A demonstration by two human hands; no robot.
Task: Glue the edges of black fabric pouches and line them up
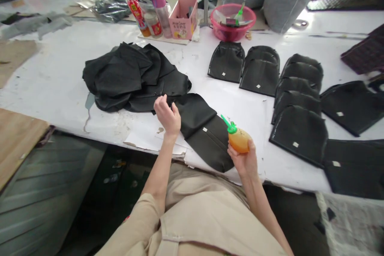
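In my right hand [244, 160] is a small orange squeeze bottle [239, 140] with a green cap and a long green nozzle pointing up and left. The fingers wrap round its lower part. A flat, dark, rounded piece of leather-like material [210, 140] with a small white tag lies in front of me, left of the bottle. My left hand [168, 118] is at the far left end of this piece, beside a heap of black pieces [120, 74]. Its fingers are curled in, and whatever they pinch is hidden.
Several black pieces with white tags [300, 128] lie in overlapping rows at the right. Along the back stand a red-labelled drink bottle [136, 12], a purple-lidded bottle [160, 10], a pink box [183, 24] and a pink basin [231, 34]. The table's front edge runs before my waist.
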